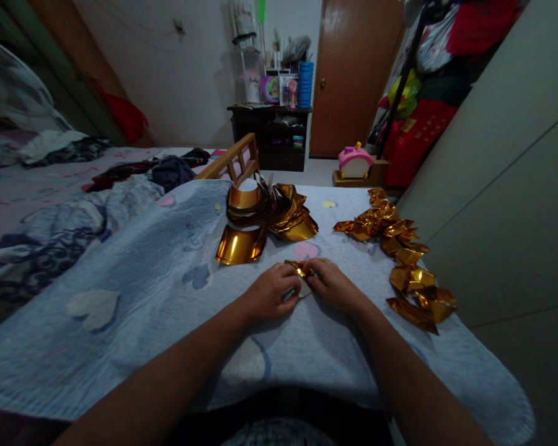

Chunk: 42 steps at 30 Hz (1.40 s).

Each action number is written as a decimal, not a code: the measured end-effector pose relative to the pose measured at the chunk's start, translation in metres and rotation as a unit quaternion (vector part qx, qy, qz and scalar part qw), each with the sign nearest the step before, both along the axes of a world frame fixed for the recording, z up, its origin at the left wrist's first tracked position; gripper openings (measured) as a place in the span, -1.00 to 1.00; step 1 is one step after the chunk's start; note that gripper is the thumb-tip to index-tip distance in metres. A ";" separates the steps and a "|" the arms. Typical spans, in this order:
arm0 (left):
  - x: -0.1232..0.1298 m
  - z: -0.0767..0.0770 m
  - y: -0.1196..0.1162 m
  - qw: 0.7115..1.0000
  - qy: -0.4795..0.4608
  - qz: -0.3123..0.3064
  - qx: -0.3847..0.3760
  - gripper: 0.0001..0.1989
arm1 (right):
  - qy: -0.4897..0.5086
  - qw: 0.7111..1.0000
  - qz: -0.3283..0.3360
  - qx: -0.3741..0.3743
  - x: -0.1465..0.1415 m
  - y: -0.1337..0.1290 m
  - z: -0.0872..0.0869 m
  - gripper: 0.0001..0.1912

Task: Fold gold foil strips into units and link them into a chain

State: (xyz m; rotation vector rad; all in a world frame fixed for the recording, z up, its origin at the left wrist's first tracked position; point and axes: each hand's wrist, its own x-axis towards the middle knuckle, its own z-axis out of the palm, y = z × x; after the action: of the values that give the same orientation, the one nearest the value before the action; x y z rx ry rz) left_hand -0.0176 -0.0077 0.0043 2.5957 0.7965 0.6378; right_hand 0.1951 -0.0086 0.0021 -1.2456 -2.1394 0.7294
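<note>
Between my two hands is a small piece of gold foil paper (303,286), partly folded, with a pale underside showing. My left hand (270,291) pinches its left side, fingers curled. From the other side my right hand (329,284) grips it, fingertips close to those of the left. Beyond my left hand lies a pile of gold foil sheets (242,245), curled and overlapping. A curving row of folded gold foil pieces (411,280) lies to the right of my right hand. My fingers hide part of the held paper.
A blue cloth with heart shapes (167,334) covers the surface under my hands. On the left is a bed (41,198) with clothes and bedding. A pale cabinet (516,204) stands close on the right. A pink toy (355,162) sits beyond the far edge.
</note>
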 end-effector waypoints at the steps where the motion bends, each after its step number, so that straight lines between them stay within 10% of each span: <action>1: 0.000 0.000 0.000 1.000 0.000 0.000 0.002 -0.91 | 0.002 1.000 -0.005 0.001 0.000 0.000 -0.002 -0.80; 42: 0.005 -0.004 0.005 0.998 -0.009 0.054 -0.024 -0.96 | -0.051 0.997 0.058 0.020 0.003 -0.003 0.008 -0.92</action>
State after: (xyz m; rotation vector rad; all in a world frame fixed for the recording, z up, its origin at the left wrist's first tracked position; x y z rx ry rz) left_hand -0.0131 -0.0030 0.0007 2.5133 0.9408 0.6618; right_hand 0.1984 -0.0118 0.0104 -1.1676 -2.3149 0.6802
